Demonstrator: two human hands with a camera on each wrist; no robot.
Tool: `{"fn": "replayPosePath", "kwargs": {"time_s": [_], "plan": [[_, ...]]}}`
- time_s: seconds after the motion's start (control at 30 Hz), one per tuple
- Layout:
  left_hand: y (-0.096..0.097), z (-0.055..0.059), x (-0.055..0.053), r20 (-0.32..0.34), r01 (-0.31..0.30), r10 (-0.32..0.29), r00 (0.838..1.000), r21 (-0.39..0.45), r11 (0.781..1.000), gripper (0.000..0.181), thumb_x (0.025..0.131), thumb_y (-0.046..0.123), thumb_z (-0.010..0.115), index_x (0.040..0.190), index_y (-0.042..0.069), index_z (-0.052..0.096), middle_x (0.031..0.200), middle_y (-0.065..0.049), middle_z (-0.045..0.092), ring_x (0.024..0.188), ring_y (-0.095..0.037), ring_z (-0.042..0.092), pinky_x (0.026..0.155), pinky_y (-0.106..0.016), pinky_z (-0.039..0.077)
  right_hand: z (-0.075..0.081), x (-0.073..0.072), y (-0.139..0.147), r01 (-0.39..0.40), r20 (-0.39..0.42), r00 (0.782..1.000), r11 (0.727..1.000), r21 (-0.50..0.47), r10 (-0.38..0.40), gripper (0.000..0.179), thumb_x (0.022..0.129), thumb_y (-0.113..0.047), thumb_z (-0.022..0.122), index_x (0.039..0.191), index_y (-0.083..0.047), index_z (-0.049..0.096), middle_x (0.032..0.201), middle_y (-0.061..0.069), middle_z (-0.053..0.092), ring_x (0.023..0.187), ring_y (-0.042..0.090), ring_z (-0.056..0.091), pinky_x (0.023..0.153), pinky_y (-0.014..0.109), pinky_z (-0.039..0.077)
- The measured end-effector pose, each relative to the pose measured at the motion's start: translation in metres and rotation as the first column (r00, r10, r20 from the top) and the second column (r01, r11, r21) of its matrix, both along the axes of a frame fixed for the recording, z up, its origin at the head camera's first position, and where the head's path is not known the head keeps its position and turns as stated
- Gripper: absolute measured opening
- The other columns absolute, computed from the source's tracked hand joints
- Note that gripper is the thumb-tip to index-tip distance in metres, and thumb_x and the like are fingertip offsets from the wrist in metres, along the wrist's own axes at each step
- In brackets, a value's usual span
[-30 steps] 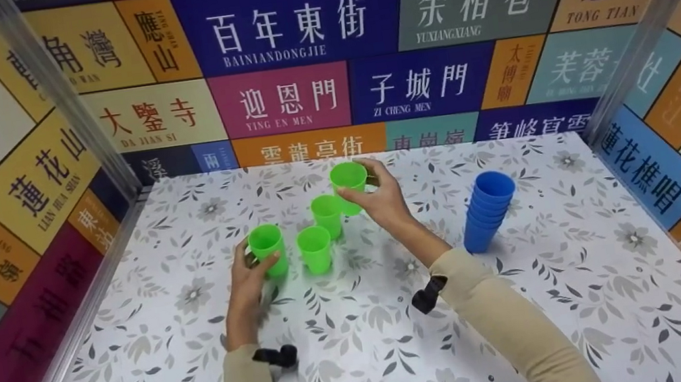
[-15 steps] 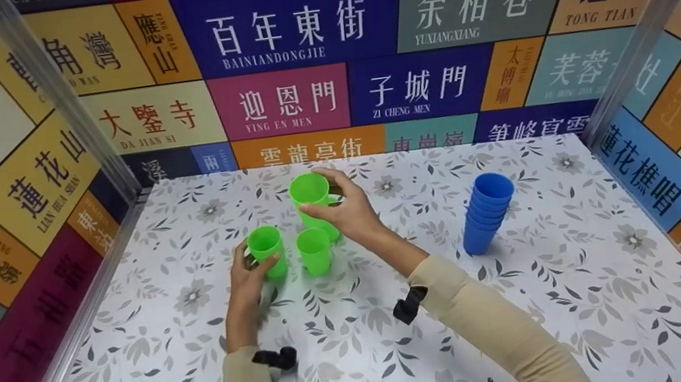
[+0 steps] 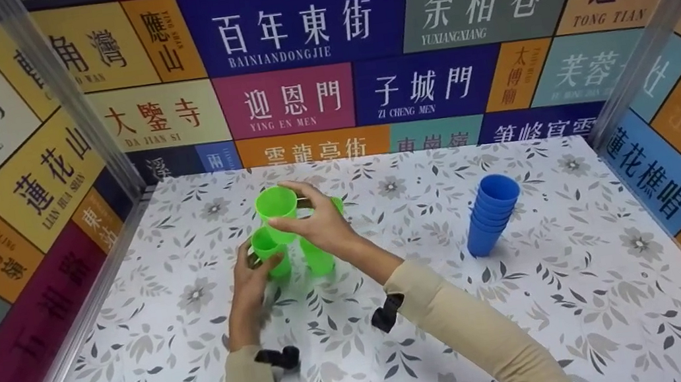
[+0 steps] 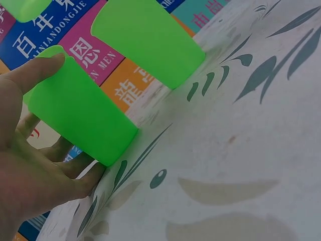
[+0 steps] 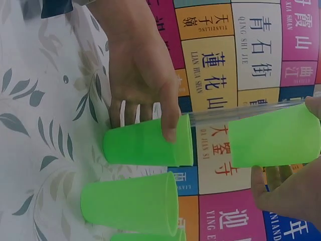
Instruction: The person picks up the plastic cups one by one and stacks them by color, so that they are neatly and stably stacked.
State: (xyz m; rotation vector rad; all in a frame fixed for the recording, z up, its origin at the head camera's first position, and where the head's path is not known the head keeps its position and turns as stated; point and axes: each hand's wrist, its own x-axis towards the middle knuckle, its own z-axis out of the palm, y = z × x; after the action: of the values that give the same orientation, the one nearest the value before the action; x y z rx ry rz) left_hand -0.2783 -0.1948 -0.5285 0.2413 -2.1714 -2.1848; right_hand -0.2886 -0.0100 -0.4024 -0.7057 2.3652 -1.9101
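My left hand grips a green plastic cup standing upright on the table, thumb at the rim and fingers around the far side. Above and slightly behind it, my right hand holds a second green cup in the air, upright. In the right wrist view the raised cup is apart from the lower cup. Another green cup stands just right of the left hand's cup, partly hidden by my right hand. A further green cup shows only its rim behind that hand.
A stack of several blue cups stands upright to the right. The table has a white floral covering. Walls of colourful sign panels enclose its back and sides, with clear corner posts.
My right hand has carried its green cup left, past the two standing cups, to above the cup in my left hand. The left hand has stayed nearly still around its cup.
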Motion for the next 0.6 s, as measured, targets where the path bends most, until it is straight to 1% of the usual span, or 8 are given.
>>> {"fn": "replayPosePath", "kwargs": {"time_s": [0.13,0.2,0.27,0.37,0.5,0.57,0.6], "plan": [[0.000,0.001,0.001,0.018,-0.007,0.007,1.000,0.002,1.000,0.072,0.091,0.024,0.074,0.151,0.024,0.036,0.156,-0.013,0.042,0.146,-0.034,0.039,0.120,-0.050,0.034,-0.001,0.001,-0.009,-0.019,0.013,1.000,1.000,-0.002,0.019,0.066,0.089,-0.029,0.076,0.149,-0.022,0.048,0.145,0.005,0.053,0.128,0.024,0.054,0.101,0.038,0.052],[0.000,0.002,0.001,0.026,-0.007,0.007,1.000,0.012,1.000,0.071,0.091,0.025,0.074,0.151,0.026,0.037,0.157,-0.012,0.041,0.146,-0.033,0.038,0.120,-0.050,0.033,-0.002,0.001,-0.013,-0.025,0.017,1.000,1.000,-0.011,0.025,0.066,0.090,-0.027,0.075,0.149,-0.022,0.047,0.147,0.005,0.051,0.128,0.025,0.053,0.101,0.038,0.051],[0.000,0.002,0.002,0.035,-0.008,0.007,0.999,0.023,1.000,0.071,0.091,0.025,0.074,0.152,0.026,0.036,0.158,-0.012,0.040,0.146,-0.033,0.038,0.120,-0.050,0.032,-0.004,0.001,-0.019,-0.030,0.024,0.999,0.999,-0.028,0.030,0.065,0.090,-0.025,0.074,0.150,-0.020,0.047,0.146,0.007,0.052,0.128,0.026,0.053,0.101,0.038,0.052],[-0.001,0.002,0.002,0.044,-0.015,0.015,0.999,0.013,1.000,0.072,0.091,0.026,0.074,0.152,0.026,0.035,0.158,-0.011,0.039,0.146,-0.032,0.038,0.120,-0.050,0.033,-0.007,0.001,-0.027,-0.034,0.031,0.999,0.998,-0.044,0.036,0.065,0.090,-0.024,0.074,0.150,-0.018,0.047,0.144,0.009,0.053,0.126,0.027,0.054,0.100,0.035,0.051],[-0.001,0.000,0.001,0.006,-0.016,0.016,1.000,-0.012,1.000,0.071,0.092,0.025,0.073,0.152,0.022,0.036,0.157,-0.013,0.041,0.145,-0.034,0.039,0.117,-0.049,0.037,-0.012,0.001,-0.036,-0.032,0.036,0.999,0.999,-0.043,0.034,0.067,0.089,-0.025,0.075,0.150,-0.019,0.046,0.144,0.009,0.052,0.125,0.025,0.056,0.095,0.031,0.053],[0.000,-0.002,0.001,-0.024,-0.010,0.010,1.000,-0.018,1.000,0.069,0.092,0.023,0.072,0.151,0.019,0.036,0.156,-0.014,0.041,0.145,-0.036,0.039,0.116,-0.050,0.039,-0.014,0.001,-0.039,-0.026,0.035,0.999,0.999,-0.035,0.027,0.069,0.089,-0.026,0.076,0.150,-0.020,0.046,0.144,0.009,0.051,0.124,0.024,0.056,0.094,0.033,0.055],[0.000,-0.002,0.000,-0.036,-0.006,0.006,0.999,-0.017,1.000,0.069,0.093,0.021,0.072,0.151,0.018,0.036,0.157,-0.015,0.040,0.145,-0.037,0.039,0.115,-0.050,0.039,-0.016,0.001,-0.040,-0.023,0.034,0.999,0.999,-0.034,0.024,0.070,0.088,-0.025,0.077,0.150,-0.020,0.046,0.145,0.010,0.050,0.125,0.025,0.056,0.096,0.035,0.055]]}}
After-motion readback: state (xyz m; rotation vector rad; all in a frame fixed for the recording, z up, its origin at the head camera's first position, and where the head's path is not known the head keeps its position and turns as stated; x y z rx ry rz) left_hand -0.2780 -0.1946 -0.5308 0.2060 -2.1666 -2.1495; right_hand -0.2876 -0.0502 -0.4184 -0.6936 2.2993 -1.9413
